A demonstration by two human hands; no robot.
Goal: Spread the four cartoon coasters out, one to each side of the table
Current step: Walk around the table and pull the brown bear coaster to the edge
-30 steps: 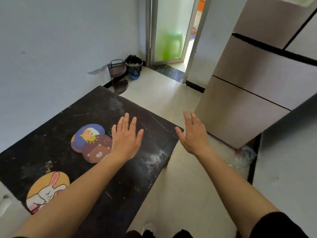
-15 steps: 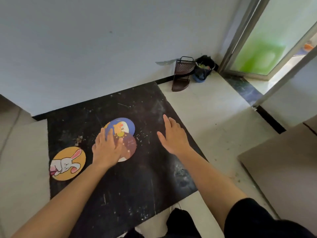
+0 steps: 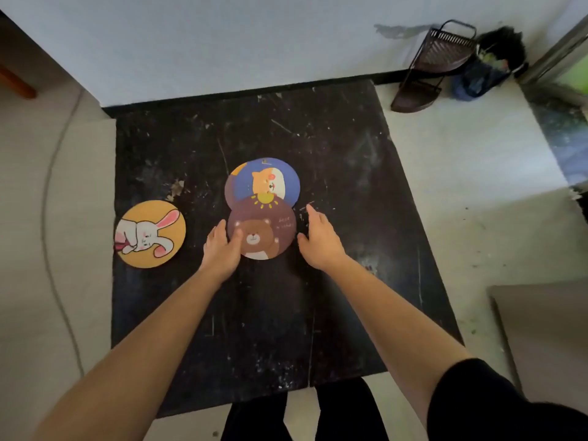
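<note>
Three round cartoon coasters show on the black table (image 3: 350, 173). A brown bear coaster (image 3: 265, 232) lies in the middle, overlapping the lower edge of a blue cat coaster (image 3: 264, 181) behind it. A yellow rabbit coaster (image 3: 149, 233) lies flat at the table's left edge. My left hand (image 3: 221, 246) touches the bear coaster's left rim, thumb resting on its face. My right hand (image 3: 319, 238) is just right of the bear coaster, fingers apart, holding nothing. A fourth coaster is not visible.
The table's far edge stands against a white wall (image 3: 222, 43). A dark wire rack (image 3: 432, 65) and a dark bin (image 3: 490, 65) sit on the floor at the back right. A brown box (image 3: 547, 332) lies on the floor at the right.
The view has swung to face the table squarely. My left hand slid off the bear coaster to its left rim, and my right hand came in close on its right side.
</note>
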